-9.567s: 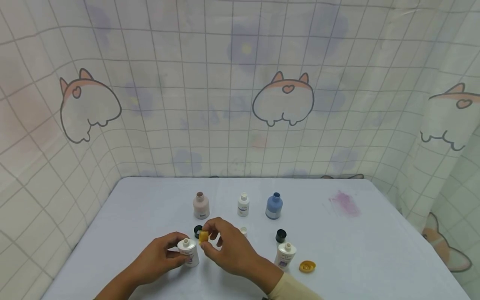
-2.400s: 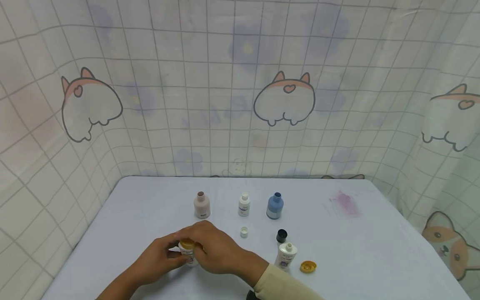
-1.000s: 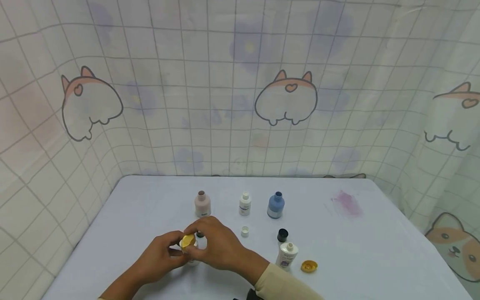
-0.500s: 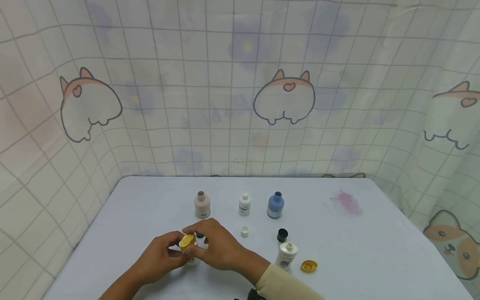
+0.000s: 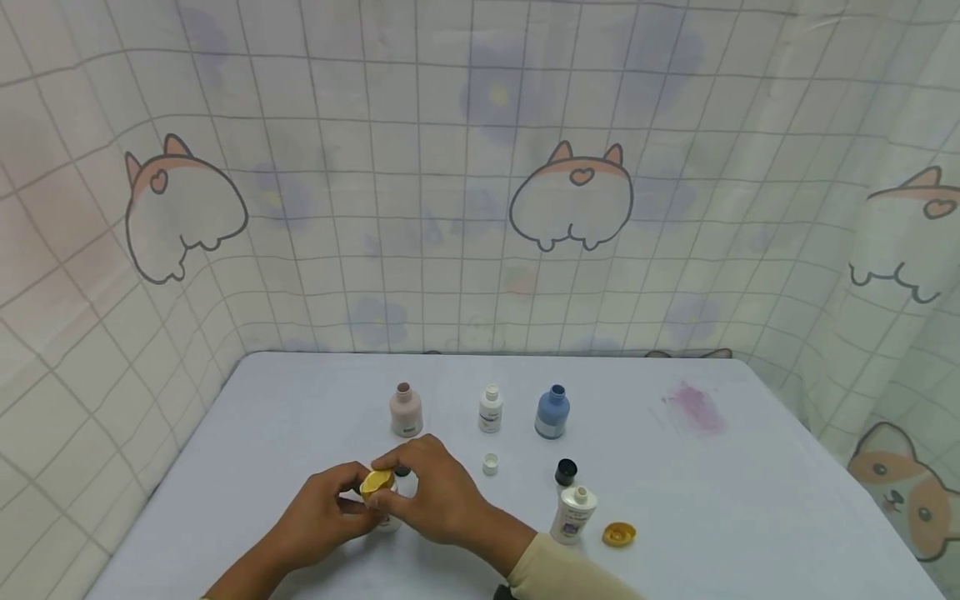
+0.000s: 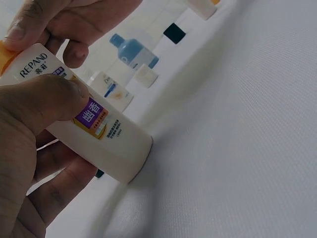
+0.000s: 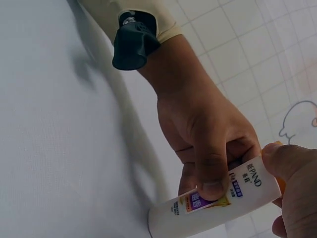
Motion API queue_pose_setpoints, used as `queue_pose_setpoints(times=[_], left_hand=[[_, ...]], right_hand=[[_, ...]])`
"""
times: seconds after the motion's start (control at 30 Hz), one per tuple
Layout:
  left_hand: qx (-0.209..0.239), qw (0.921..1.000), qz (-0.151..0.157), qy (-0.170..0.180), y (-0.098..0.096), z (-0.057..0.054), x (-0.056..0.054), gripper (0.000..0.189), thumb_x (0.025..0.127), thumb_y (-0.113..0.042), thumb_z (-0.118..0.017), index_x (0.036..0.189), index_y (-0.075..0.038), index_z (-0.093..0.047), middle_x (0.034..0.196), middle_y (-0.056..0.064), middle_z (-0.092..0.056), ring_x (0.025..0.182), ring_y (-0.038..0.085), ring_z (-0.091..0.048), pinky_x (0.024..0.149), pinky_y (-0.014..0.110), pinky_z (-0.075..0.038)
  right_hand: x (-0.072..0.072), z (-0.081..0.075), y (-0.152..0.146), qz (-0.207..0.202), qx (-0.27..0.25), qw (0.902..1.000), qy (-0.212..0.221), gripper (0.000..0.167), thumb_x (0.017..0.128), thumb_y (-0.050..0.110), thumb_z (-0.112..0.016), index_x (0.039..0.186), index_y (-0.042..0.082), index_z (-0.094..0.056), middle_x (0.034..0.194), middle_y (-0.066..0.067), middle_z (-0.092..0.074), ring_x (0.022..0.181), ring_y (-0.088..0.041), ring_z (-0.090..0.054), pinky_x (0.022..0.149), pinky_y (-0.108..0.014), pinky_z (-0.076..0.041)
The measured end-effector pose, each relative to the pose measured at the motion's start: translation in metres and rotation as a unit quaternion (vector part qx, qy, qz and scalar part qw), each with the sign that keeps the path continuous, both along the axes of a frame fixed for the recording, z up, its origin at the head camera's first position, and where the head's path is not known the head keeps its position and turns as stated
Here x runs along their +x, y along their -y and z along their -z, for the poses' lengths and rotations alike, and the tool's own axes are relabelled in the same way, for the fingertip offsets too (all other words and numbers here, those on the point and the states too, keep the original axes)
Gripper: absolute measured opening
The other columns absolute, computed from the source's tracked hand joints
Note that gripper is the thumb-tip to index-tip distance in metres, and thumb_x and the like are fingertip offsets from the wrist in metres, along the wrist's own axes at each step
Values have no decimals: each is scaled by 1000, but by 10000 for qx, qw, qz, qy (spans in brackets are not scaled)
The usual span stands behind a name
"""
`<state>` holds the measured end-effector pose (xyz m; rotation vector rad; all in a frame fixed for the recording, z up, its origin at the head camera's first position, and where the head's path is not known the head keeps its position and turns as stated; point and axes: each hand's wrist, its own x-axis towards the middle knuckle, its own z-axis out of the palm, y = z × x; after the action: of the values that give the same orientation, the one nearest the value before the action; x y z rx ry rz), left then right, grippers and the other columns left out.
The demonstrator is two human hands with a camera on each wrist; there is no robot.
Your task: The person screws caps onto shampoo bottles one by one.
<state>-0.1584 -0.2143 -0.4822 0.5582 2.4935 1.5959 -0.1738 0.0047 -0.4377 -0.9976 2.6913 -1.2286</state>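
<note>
My left hand (image 5: pixel 311 512) grips a white, purple-labelled REPAND bottle (image 6: pixel 119 148) round its body, thumb across the label. The bottle's base meets the white table. At its top sits a yellow cap (image 5: pixel 377 482), pinched between the thumb and index finger of my right hand (image 5: pixel 435 496). In the right wrist view the right fingers hide most of this cap. Further right stands a similar white bottle (image 5: pixel 575 514), uncapped, with another yellow cap (image 5: pixel 619 534) lying beside it. Just behind my hands a black cap (image 5: pixel 402 470) is mostly hidden.
Across the back of the table (image 5: pixel 750 500) stand three uncapped bottles: a pink bottle (image 5: pixel 406 414), a small white bottle (image 5: pixel 491 412) and a blue bottle (image 5: pixel 552 413). A white cap (image 5: pixel 491 463) and a black cap (image 5: pixel 566 472) lie before the latter two.
The right hand has brought the yellow cap from beside the bottle onto its top. Its fingers, earlier wrapped over the cap, now show more of it. The left hand has kept its grip.
</note>
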Motion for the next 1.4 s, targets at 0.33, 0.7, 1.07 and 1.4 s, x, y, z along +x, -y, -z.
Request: queue_pose_setpoints(times=[0.33, 0.7, 1.07, 1.4], left_hand=[[-240, 9996, -90, -145, 0, -1, 0, 30, 86, -26, -86, 107, -14, -68, 107, 0, -69, 102, 16, -69, 84, 25, -60], [-358, 9989, -194, -245, 1, -1, -1, 29, 84, -22, -88, 106, -16, -68, 109, -1, -69, 104, 19, -68, 85, 24, -59], [-343, 9991, -225, -129, 3, -2, 1, 37, 87, -31, -85, 116, -15, -69, 115, -1, -68, 109, 21, -67, 85, 24, -60], [-283, 9993, -244, -98, 1, -3, 0, 43, 83, -30, -88, 117, -13, -68, 114, 0, -69, 107, 21, -67, 85, 25, -60]], right_hand=[[6, 6, 7, 419, -339, 9982, -260, 31, 87, 35, -84, 108, 20, -68, 102, 18, -61, 100, -2, -53, 82, -17, -50], [10, 9, 13, 675, -455, 9957, -437, 30, 86, 36, -85, 102, 21, -64, 97, 18, -58, 98, 1, -50, 79, -15, -49], [8, 8, 4, 364, -230, 9990, -108, 34, 92, 44, -77, 118, 23, -67, 111, 19, -61, 105, 1, -53, 89, -21, -52], [12, 2, -6, 377, 103, 9992, 57, 38, 97, 41, -71, 129, 21, -64, 112, 16, -62, 102, 0, -56, 82, -21, -53]])
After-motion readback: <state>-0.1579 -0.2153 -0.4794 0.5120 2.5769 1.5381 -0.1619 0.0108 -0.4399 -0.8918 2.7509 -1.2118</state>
